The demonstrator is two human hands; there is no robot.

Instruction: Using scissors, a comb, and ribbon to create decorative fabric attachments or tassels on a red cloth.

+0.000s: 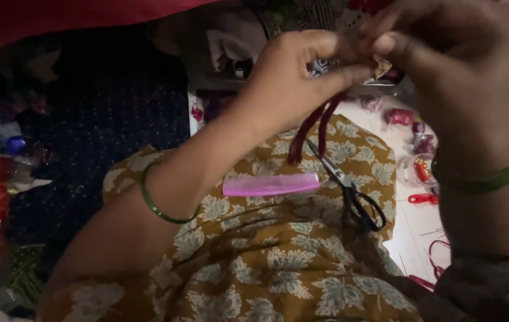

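A: Two hands are raised close together above the lap, the left hand and the right hand, both pinched shut on the top end of a dark red cord

B: Why up there?

A: I'd judge it lets the cord's two strands hang free; they drop from the fingertips down towards the leaf-patterned fabric over the knee

B: So where is the cord against the fingers?

A: Its upper end is hidden between thumb and forefinger of both hands, which touch or nearly touch there. The loose ends dangle below the left palm, just above the scissors

B: And the other bits?

A: A pink comb lies flat on the fabric just beside the scissors, both within easy reach, I'd say. Each wrist wears a green bangle. Small red and pink pieces are scattered on the white surface to the right
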